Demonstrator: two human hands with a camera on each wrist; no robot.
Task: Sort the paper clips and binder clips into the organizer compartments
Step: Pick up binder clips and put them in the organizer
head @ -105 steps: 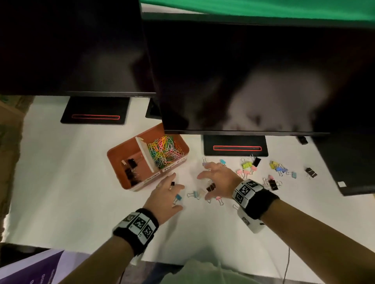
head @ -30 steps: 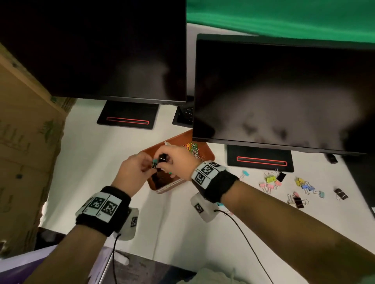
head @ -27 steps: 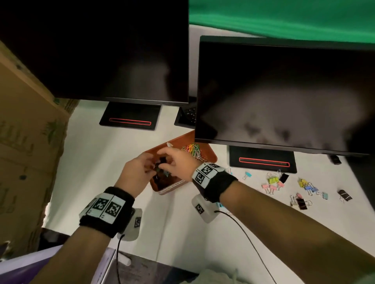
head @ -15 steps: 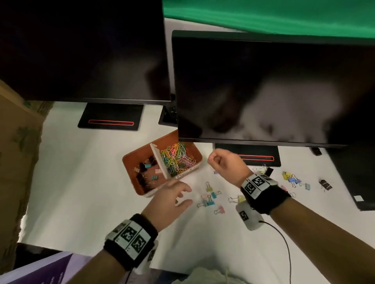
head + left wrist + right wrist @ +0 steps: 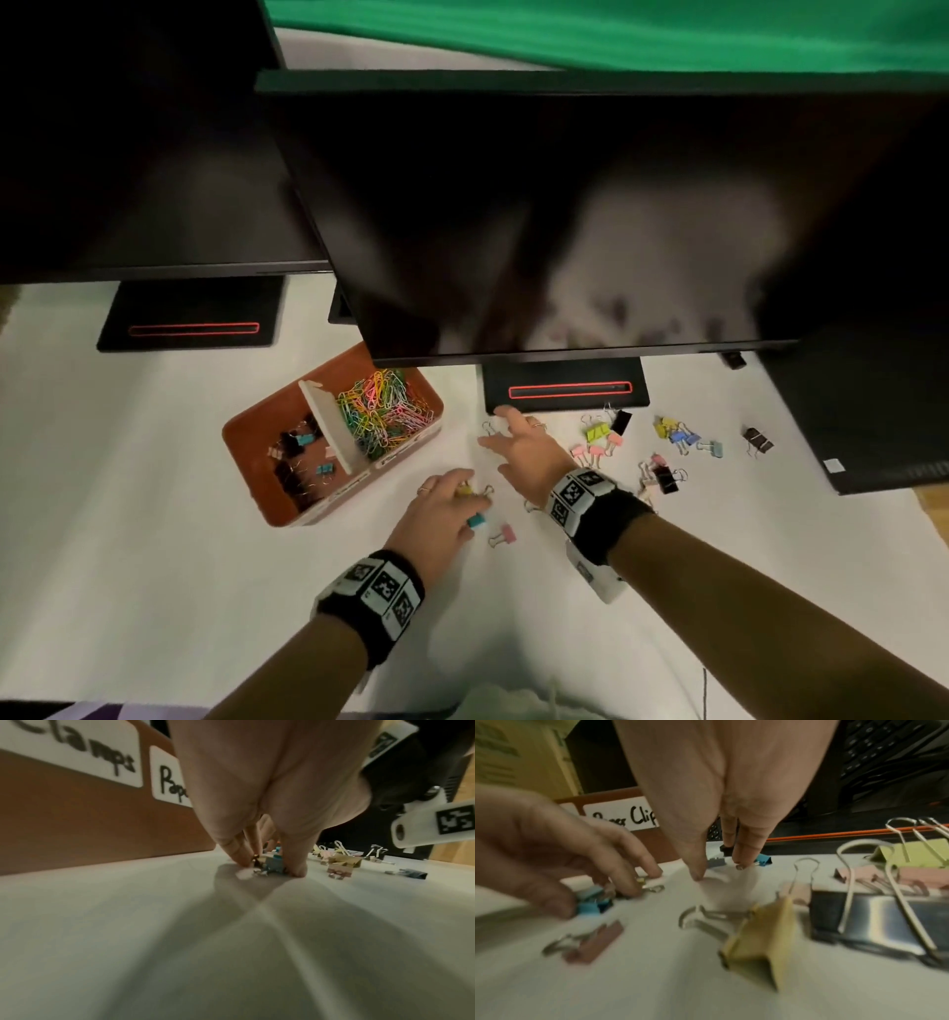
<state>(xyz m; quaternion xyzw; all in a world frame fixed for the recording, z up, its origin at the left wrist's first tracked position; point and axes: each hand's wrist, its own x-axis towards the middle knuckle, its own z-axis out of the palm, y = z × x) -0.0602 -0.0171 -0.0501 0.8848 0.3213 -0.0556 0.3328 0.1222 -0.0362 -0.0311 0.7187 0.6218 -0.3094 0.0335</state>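
Note:
An orange-brown organizer [image 5: 328, 506] holds binder clips [image 5: 298, 457] in its left compartment and coloured paper clips [image 5: 382, 411] in its right. On the white table to its right, my left hand [image 5: 475, 506] pinches a blue binder clip [image 5: 273, 863] between thumb and fingers; a yellow clip [image 5: 464, 491] lies under its fingers. A pink binder clip [image 5: 506, 534] lies just beside it. My right hand [image 5: 500, 431] reaches forward with straight fingers, its fingertips [image 5: 741, 865] touching the table by small blue clips [image 5: 763, 860], holding nothing.
Several more binder clips [image 5: 601, 434] are scattered to the right of my right hand, some black [image 5: 665, 480]. Two dark monitors [image 5: 565, 231] overhang the table; a stand base [image 5: 565, 390] sits just beyond my right fingertips. A dark device [image 5: 873, 411] lies at the right edge.
After both hands were at the organizer's left compartment, they came back right. My left hand has dropped onto the blue clip; my right hand has uncurled and reached to the table.

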